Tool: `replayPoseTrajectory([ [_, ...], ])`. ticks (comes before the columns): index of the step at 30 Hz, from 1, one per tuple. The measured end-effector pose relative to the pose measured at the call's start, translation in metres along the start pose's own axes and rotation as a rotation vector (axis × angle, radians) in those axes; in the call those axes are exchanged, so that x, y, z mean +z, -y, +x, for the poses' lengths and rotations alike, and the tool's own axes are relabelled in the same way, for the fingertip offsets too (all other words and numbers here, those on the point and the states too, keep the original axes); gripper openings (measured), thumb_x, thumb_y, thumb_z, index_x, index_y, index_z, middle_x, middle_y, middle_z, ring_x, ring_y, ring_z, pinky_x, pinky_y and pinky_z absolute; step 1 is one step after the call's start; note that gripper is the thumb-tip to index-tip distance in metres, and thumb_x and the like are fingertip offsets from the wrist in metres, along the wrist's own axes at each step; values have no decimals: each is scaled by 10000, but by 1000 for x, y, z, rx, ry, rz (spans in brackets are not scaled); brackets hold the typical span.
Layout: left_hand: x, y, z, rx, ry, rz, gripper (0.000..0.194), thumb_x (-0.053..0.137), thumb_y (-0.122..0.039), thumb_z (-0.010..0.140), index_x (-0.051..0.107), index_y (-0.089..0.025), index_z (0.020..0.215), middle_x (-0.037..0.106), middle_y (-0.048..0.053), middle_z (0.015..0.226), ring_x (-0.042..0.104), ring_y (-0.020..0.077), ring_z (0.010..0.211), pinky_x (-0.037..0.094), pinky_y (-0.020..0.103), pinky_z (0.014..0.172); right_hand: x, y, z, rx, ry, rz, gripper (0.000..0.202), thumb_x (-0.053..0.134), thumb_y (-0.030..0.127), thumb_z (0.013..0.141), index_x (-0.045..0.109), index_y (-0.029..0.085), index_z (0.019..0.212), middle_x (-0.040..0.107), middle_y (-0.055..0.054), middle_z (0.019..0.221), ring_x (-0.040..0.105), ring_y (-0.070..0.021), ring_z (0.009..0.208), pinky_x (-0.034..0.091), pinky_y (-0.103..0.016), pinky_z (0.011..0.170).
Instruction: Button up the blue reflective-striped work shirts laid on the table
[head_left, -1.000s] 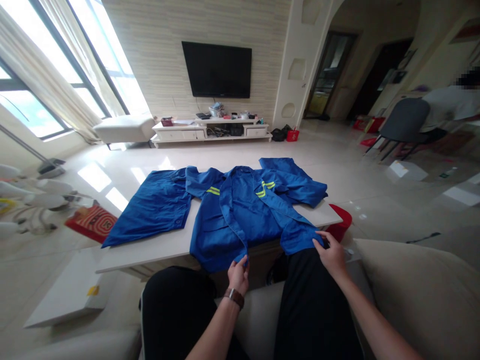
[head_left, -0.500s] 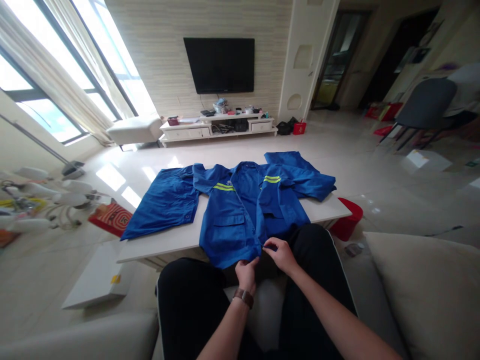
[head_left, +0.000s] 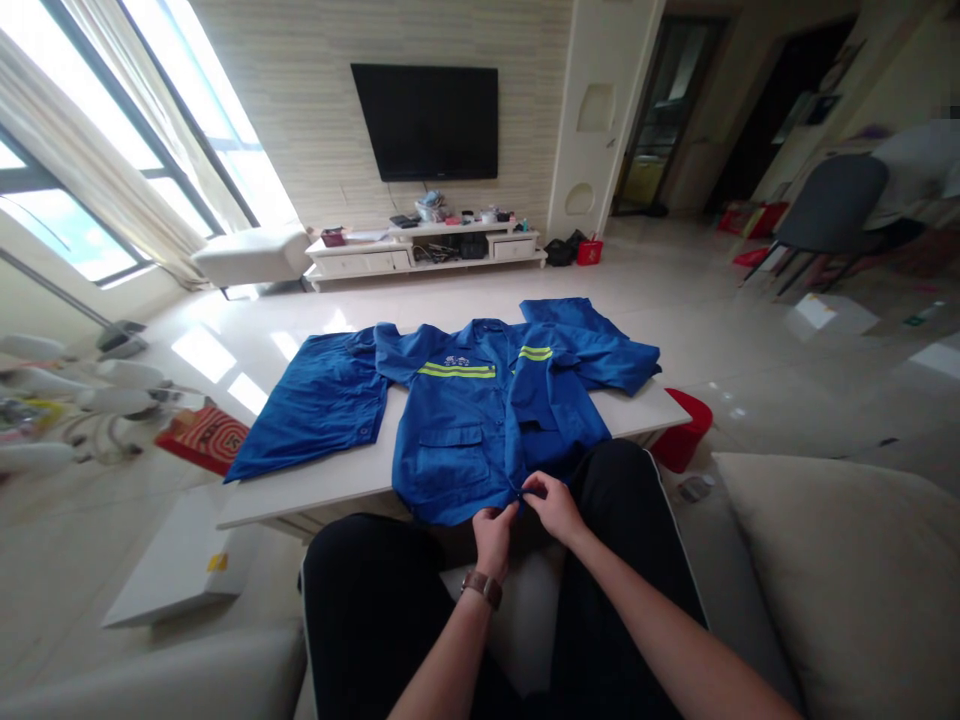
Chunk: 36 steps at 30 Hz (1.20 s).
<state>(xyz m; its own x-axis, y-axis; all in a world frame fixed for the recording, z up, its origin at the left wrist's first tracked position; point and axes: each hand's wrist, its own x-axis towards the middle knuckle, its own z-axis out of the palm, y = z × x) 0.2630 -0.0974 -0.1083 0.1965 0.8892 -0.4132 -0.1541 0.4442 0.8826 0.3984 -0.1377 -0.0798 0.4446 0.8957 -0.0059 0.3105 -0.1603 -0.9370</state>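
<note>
Jacket: a blue cloth jacket (head_left: 469,415) with yellow-green stripes lies front up on the white, flat-topped counter (head_left: 322,488), collar away from the person, probably so the front edges and hem come within reach.
Left hand: the left hand (head_left: 493,540), thumb against fingers, pinches the hem near the front corner.
Right hand: the right hand (head_left: 553,505) pinches the facing front edge just beside it; this likely lines up the two edges while the counter bears the weight.
Sleeves: spread outward, perhaps to keep the body flat; one meets a smooth blue cloth garment (head_left: 311,405), the other partly covers a second blue cloth piece (head_left: 574,316).
Hard to see: fingertips hide the exact grip; a black-trousered knee (head_left: 619,480) blocks one lower corner; the white chest lettering (head_left: 457,361) is too small to read.
</note>
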Motion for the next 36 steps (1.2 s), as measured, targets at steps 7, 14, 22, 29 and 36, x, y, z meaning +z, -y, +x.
replayPoseTrajectory([
  [7,1,2,-1,62,94,32,384,882,-423,625,752,-84,748,742,108,731,656,187,665,496,280,654,0,-3,7,14,24,35,153,595,293,751,652,200,858,715,-51,906,663,-214,918,521,-355,883],
  [14,4,2,1,35,57,-3,391,910,-430,598,712,-103,679,721,83,678,673,197,666,540,300,672,-1,7,-2,-26,-5,-74,172,553,342,816,638,208,881,684,-30,866,628,-200,835,477,-317,782],
  [22,3,10,5,41,66,-70,411,924,-430,606,708,-99,719,736,81,733,688,190,696,567,305,707,1,13,-6,-65,8,-127,149,553,299,814,645,205,885,701,-44,915,648,-204,875,477,-300,762],
  [29,6,4,1,1,70,-139,351,912,-342,586,724,-90,742,733,71,735,682,173,697,575,287,708,-1,9,-4,-115,-15,-123,181,542,273,831,704,198,862,713,-56,913,660,-202,882,491,-316,814],
  [36,7,2,1,-62,90,-211,289,905,-276,562,709,-88,663,710,68,694,660,151,664,569,265,693,-1,10,-5,-98,-21,-130,158,567,296,826,690,201,857,726,-46,885,666,-204,857,487,-319,806],
])
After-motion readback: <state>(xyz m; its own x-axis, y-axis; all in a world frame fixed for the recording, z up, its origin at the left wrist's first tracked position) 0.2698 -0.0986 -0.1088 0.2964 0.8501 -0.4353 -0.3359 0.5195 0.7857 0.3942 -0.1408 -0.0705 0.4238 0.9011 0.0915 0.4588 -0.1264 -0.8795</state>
